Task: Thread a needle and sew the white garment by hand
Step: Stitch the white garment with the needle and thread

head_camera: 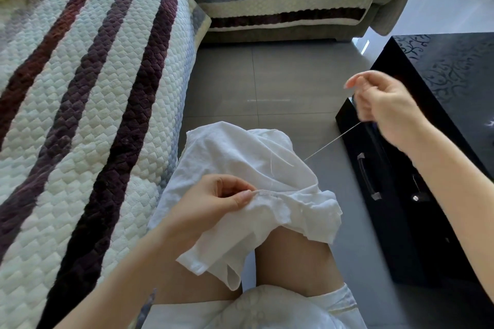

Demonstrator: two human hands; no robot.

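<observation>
Currently mid-stitch, pulling slack through. I'm draping the white garment (240, 181) over my knees, at about 6 o'clock from frame centre, so my lap is carrying the weight and the seam is sitting flat and close to me.

My left hand (213, 200) is pinching a fold of the cloth between thumb and fingers, right beside where the stitch line is running; I'm anchoring it so the pull isn't puckering or dragging the fabric.

My right hand (385, 107) is raised out at 2 o'clock, fingers closed tight. I'm reading that as gripping the needle, but it's too small and blurred to confirm. The thread (334, 139) is running taut from that hand down toward 8 o'clock into the cloth, well apart from the left hand's pinch.

The black cabinet (427, 141) is sitting at 3 o'clock, the quilted sofa (93, 88) at 9 o'clock; neither is touching the work.

Judging the seam only partly done.
</observation>
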